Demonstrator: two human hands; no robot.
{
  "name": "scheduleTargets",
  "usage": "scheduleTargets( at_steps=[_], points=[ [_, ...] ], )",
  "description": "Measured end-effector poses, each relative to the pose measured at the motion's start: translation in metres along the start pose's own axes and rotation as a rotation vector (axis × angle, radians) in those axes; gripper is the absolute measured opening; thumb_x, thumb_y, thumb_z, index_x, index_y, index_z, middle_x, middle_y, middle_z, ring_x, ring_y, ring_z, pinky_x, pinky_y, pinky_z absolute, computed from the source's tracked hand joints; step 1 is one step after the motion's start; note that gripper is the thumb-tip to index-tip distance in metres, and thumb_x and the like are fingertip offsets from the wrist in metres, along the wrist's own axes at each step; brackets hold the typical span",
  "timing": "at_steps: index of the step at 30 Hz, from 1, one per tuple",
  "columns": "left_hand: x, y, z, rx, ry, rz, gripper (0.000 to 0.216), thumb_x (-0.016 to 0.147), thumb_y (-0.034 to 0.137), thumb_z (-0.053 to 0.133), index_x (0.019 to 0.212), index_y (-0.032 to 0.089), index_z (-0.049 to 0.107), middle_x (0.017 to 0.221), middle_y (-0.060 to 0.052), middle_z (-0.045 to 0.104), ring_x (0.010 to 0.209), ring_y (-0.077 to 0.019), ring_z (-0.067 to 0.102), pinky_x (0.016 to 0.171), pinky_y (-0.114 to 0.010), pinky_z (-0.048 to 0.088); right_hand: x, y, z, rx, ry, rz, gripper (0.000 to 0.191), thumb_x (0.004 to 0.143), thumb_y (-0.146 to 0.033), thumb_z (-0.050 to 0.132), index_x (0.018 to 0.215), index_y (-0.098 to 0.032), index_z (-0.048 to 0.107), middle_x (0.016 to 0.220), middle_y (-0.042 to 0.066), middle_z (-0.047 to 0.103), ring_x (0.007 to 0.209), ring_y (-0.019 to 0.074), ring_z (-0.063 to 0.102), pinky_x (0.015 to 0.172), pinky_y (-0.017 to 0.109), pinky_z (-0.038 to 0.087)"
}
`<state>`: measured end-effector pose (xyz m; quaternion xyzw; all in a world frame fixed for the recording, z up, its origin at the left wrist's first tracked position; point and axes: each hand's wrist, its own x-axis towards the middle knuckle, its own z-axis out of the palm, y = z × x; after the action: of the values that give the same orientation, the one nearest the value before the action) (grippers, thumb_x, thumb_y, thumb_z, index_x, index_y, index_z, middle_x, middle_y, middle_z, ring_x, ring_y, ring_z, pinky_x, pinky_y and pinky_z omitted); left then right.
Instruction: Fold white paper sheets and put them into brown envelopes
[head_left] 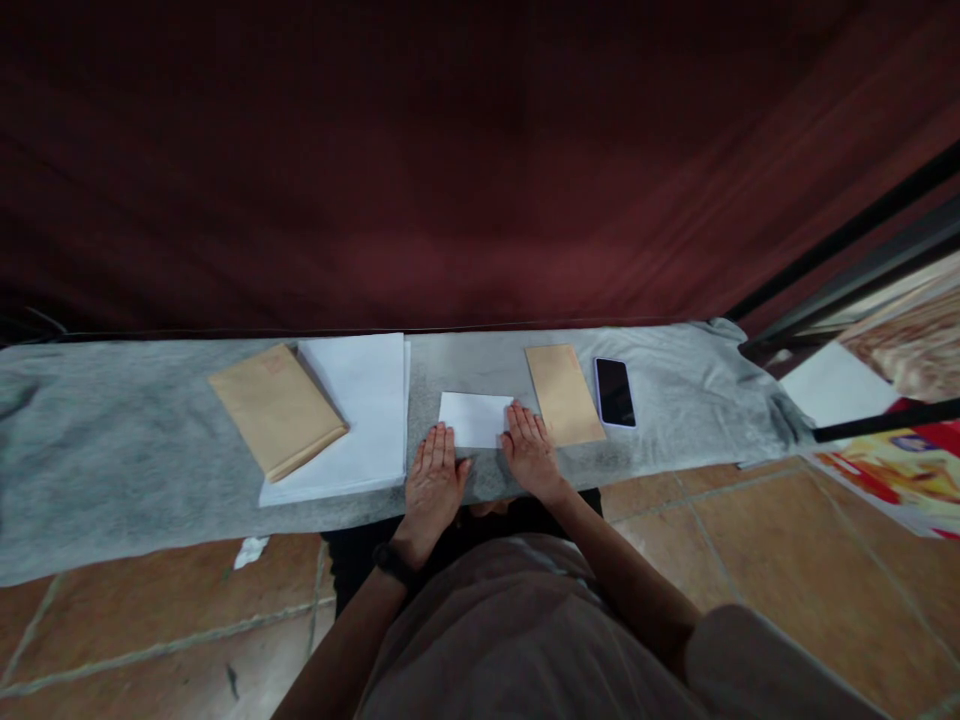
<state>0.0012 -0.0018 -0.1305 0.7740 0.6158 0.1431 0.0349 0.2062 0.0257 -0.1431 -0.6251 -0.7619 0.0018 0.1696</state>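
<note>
A small white rectangle of paper, seemingly folded, (476, 420) lies flat on the grey cloth in front of me. At its left end rests my left hand (436, 478), palm down with fingers stretched out. My right hand (529, 450) lies flat across the paper's right end, its fingertips touching the edge. Just right of that hand is a single brown envelope (566, 392), slightly tilted. To the left, a stack of white paper sheets (367, 410) lies partly under a pile of brown envelopes (276, 408).
A phone (615, 392) with a pale purple case lies right of the single envelope. Grey cloth (112, 430) covers the narrow table. A dark red curtain (450, 180) hangs behind it. Black frame bars (885, 420) and a colourful printed box (900, 470) stand at the right.
</note>
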Motion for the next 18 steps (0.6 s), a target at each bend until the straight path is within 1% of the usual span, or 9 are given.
scheduleTargets(
  at_steps=[3, 5, 10, 13, 16, 18],
  points=[
    [-0.002, 0.002, 0.001, 0.008, 0.004, -0.024, 0.065, 0.103, 0.037, 0.037, 0.16, 0.007, 0.026, 0.163, -0.02, 0.034, 0.153, -0.0307, 0.032, 0.123, -0.052, 0.032, 0.003, -0.005, -0.003, 0.012, 0.027, 0.024, 0.058, 0.105, -0.027, 0.037, 0.159, -0.006, 0.031, 0.161, 0.019, 0.038, 0.15, 0.0308, 0.037, 0.123, 0.052, 0.028],
    [-0.003, 0.004, 0.002, 0.015, 0.003, -0.035, 0.066, 0.103, 0.037, 0.037, 0.16, 0.006, 0.025, 0.163, -0.021, 0.033, 0.153, -0.0311, 0.03, 0.123, -0.051, 0.031, 0.005, -0.011, -0.005, 0.023, 0.037, 0.011, 0.059, 0.104, -0.026, 0.038, 0.159, -0.006, 0.031, 0.162, 0.019, 0.036, 0.15, 0.0309, 0.036, 0.123, 0.052, 0.028],
    [-0.006, 0.004, 0.003, 0.033, -0.012, -0.042, 0.066, 0.102, 0.038, 0.038, 0.157, 0.002, 0.029, 0.163, -0.024, 0.032, 0.154, -0.0321, 0.027, 0.124, -0.051, 0.029, 0.002, -0.025, -0.007, 0.047, -0.033, -0.167, 0.055, 0.106, -0.031, 0.038, 0.158, -0.014, 0.035, 0.164, 0.011, 0.035, 0.152, 0.0246, 0.033, 0.125, 0.047, 0.027],
    [-0.01, 0.004, 0.003, 0.019, -0.011, -0.033, 0.067, 0.102, 0.039, 0.039, 0.158, 0.003, 0.03, 0.162, -0.024, 0.033, 0.154, -0.033, 0.028, 0.123, -0.053, 0.031, -0.002, -0.027, -0.005, 0.04, -0.052, -0.183, 0.054, 0.107, -0.033, 0.04, 0.157, -0.015, 0.037, 0.162, 0.011, 0.039, 0.151, 0.0238, 0.036, 0.125, 0.046, 0.027],
    [-0.01, 0.004, 0.0, 0.018, -0.015, -0.033, 0.064, 0.102, 0.038, 0.038, 0.155, 0.003, 0.036, 0.16, -0.023, 0.038, 0.152, -0.033, 0.032, 0.122, -0.052, 0.033, -0.003, -0.026, -0.005, 0.04, -0.048, -0.174, 0.056, 0.106, -0.034, 0.04, 0.158, -0.014, 0.036, 0.162, 0.011, 0.039, 0.15, 0.0245, 0.038, 0.125, 0.047, 0.028],
    [-0.006, 0.001, -0.008, 0.022, -0.037, -0.005, 0.06, 0.102, 0.036, 0.037, 0.151, 0.002, 0.043, 0.157, -0.023, 0.043, 0.151, -0.0316, 0.034, 0.124, -0.051, 0.03, -0.003, -0.025, -0.005, 0.049, -0.046, -0.176, 0.056, 0.106, -0.034, 0.04, 0.159, -0.014, 0.035, 0.162, 0.011, 0.038, 0.15, 0.0252, 0.038, 0.124, 0.047, 0.028]
  ],
)
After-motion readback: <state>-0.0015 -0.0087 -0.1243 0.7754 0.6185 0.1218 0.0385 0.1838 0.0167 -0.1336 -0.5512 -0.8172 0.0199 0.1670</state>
